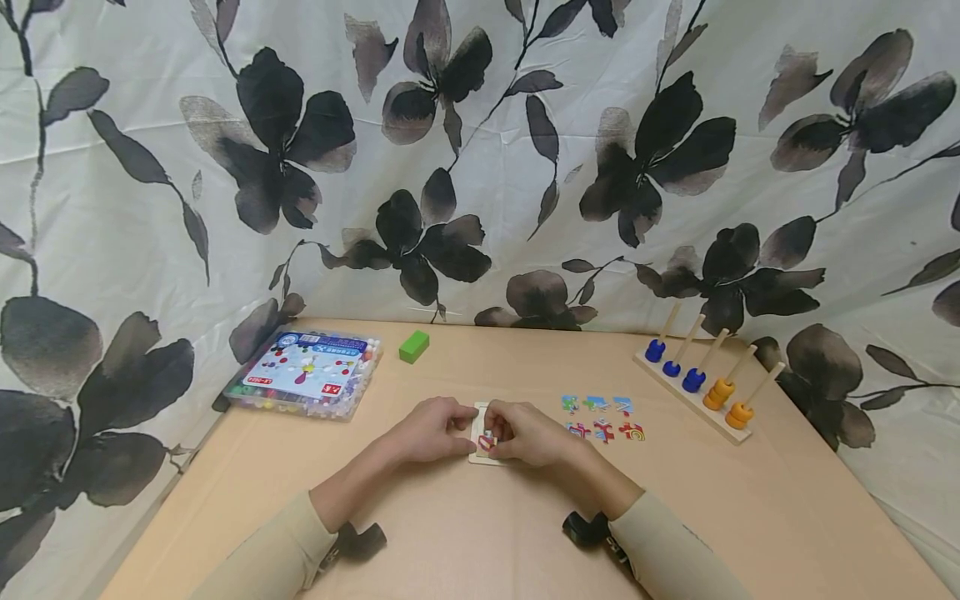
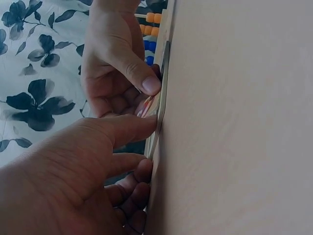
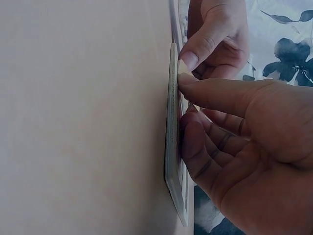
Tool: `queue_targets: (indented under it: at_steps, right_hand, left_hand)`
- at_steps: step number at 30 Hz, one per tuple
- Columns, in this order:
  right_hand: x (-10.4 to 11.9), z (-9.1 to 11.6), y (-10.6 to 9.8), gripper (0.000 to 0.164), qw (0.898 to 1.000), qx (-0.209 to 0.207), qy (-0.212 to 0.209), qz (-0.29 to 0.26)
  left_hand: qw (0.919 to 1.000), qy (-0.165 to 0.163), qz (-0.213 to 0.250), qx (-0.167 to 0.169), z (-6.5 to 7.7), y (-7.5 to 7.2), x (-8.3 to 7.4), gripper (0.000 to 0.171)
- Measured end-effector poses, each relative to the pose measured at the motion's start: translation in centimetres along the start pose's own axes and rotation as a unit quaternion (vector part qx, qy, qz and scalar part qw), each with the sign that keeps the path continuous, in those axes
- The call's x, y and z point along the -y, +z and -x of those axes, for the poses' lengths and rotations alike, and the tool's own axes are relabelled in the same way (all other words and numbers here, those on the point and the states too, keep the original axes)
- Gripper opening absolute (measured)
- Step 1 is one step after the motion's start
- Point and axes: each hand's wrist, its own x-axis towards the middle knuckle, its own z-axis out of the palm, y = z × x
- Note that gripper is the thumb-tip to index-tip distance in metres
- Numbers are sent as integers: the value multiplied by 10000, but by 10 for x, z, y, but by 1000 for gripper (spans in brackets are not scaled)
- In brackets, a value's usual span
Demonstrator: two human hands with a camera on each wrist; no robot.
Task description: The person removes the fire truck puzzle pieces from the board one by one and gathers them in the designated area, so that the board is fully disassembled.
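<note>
The small board [image 1: 487,460] lies flat between both hands, its long axis running away from the person. A picture piece [image 1: 486,442] sits tilted over it, pinched between the right hand's [image 1: 531,433] thumb and fingers; the left hand [image 1: 431,429] touches the board's left edge, clamped or not I can't tell.

Both hands [image 1: 432,431] are bare; the sleeves [image 1: 258,554] are plain beige, with a black, blocky camera [image 1: 363,543] at each cuff [image 1: 317,518].
</note>
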Motion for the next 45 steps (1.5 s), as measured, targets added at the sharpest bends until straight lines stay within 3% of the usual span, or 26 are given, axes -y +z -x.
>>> queue_targets:
  at_steps: [7,13,18,32,45]
  right_hand:
    - [-1,1,-3,25,9995,16,31,-313]
    - [-3,1,-7,11,9956,153,209,-895]
    - [-5,2,-9,9,9916,232,268,-1246]
    - [-7,2,-11,6,9858,351,208,-1630]
    - [0,10,-26,6,9882,175,253,-1502]
  left_hand:
    - [10000,-59,46,16,0,0,0,56]
    - [9999,-102,78,8,0,0,-2,56]
    - [9999,-109,64,-1,0,-1,-3,56]
    - [9999,-106,102,3,0,-2,-4,56]
    - [9996,-204,177,39,0,-2,-3,57]
